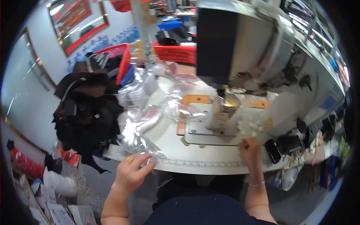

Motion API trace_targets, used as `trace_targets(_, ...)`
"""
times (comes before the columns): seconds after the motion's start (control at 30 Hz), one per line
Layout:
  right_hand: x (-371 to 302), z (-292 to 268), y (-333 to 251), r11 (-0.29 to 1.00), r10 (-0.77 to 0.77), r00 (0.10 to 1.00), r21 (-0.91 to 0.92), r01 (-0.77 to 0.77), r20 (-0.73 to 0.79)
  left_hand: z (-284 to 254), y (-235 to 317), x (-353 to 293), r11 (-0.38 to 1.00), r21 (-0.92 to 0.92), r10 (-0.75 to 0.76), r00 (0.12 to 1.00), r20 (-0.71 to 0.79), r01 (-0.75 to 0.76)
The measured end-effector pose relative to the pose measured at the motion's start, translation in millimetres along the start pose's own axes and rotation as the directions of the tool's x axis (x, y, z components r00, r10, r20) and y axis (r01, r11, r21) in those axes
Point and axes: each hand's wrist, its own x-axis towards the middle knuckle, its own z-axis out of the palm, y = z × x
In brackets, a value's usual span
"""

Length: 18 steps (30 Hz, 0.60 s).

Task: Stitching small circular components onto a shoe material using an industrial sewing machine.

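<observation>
My left hand (133, 170), a ring on one finger, is at the table's front edge. Its thumb and fingers close on a clear plastic bag (144, 146), part of which hangs below the edge. My right hand (250, 148) is curled closed above the table, right of the sewing machine's needle area. Something small and dark shows at its fingertips, too small to name. Behind that hand, several small white round pieces (253, 125) lie on the machine bed. The sewing machine (258, 41) towers over the middle and right of the white table (202, 162).
A heap of black fabric pieces (86, 116) covers the table's left end. More clear plastic (176, 93) lies behind the bag. Red baskets (176, 54) with dark goods stand at the back. Black objects (281, 147) sit at the right edge, and thread cones (58, 182) stand lower left.
</observation>
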Motion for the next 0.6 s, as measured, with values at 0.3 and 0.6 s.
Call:
trace_targets(0.3, 6.3, 6.5, 11.1, 0.981, -0.066, 0.99, -0.172, 0.087, 0.125, 52.2, 21.6, 55.8, -0.074, -0.775, -0.476, 0.661, 0.58, 0.627)
trace_targets(0.6, 6.1, -17.3, 23.2, 0.986, -0.116, 0.979, -0.1, 0.134, 0.167, 89.0, 46.4, 38.9, -0.415, -0.691, -0.236, 0.663, 0.71, 0.592)
